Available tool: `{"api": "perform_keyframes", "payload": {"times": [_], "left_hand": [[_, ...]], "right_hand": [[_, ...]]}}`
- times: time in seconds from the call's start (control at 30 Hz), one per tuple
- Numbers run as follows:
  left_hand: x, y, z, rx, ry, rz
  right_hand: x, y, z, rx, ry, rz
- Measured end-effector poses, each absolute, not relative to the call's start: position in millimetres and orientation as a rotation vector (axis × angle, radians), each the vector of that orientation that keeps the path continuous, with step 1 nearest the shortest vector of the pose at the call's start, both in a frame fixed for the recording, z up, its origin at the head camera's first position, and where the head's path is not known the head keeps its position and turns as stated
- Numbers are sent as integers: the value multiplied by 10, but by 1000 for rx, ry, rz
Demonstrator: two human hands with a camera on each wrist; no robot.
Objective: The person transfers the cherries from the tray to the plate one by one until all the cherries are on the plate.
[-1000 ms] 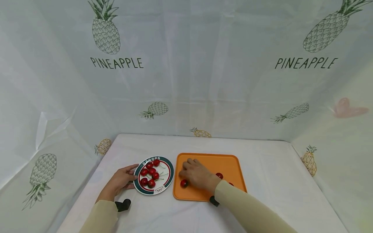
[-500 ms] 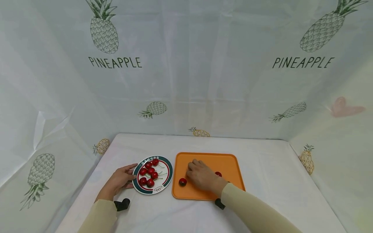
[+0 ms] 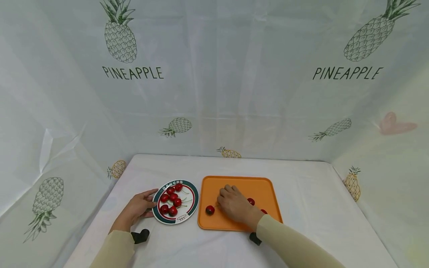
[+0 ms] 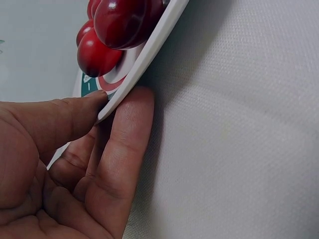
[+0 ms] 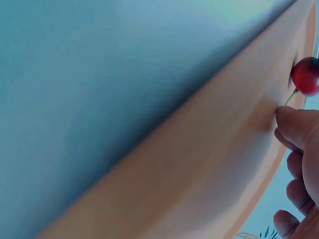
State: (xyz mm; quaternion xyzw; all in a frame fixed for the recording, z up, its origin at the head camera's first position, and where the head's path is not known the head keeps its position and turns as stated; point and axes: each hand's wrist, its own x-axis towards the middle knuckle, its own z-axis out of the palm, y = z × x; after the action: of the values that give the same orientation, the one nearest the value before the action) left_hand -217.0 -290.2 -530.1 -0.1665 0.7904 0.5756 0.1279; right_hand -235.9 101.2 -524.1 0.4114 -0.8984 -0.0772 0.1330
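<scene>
My left hand (image 3: pixel 138 206) grips the near-left rim of a white plate (image 3: pixel 182 217) with a green border, thumb on top and fingers underneath. The left wrist view shows the thumb (image 4: pixel 75 117) on the rim beside red cherries (image 4: pixel 99 52). Several cherries with stems lie on this plate. Over the orange tray (image 3: pixel 261 184), my right hand (image 3: pixel 236 204) is just right of a single cherry (image 3: pixel 210 210). In the right wrist view, thumb and forefinger pinch the thin stem of that cherry (image 5: pixel 306 77).
Two more cherries lie on the tray, one (image 3: pixel 251 201) right of my right hand and another (image 3: pixel 263 211) partly behind the sleeve. Plate and tray stand side by side on a white-covered table (image 3: pixel 308 193). A pineapple-print curtain (image 3: pixel 234 93) hangs behind.
My right hand has shifted a little to the right over the tray, away from the single cherry, baring its stem. My left hand and the plate have stayed in place.
</scene>
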Motion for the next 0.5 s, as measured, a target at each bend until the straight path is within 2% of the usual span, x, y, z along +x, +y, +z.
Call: {"api": "perform_keyframes", "payload": {"times": [0.5], "left_hand": [[-2137, -2881, -5254, -467, 2302, 1683]], "right_hand": [[-2336, 981, -5299, 1144, -2581, -248]]}}
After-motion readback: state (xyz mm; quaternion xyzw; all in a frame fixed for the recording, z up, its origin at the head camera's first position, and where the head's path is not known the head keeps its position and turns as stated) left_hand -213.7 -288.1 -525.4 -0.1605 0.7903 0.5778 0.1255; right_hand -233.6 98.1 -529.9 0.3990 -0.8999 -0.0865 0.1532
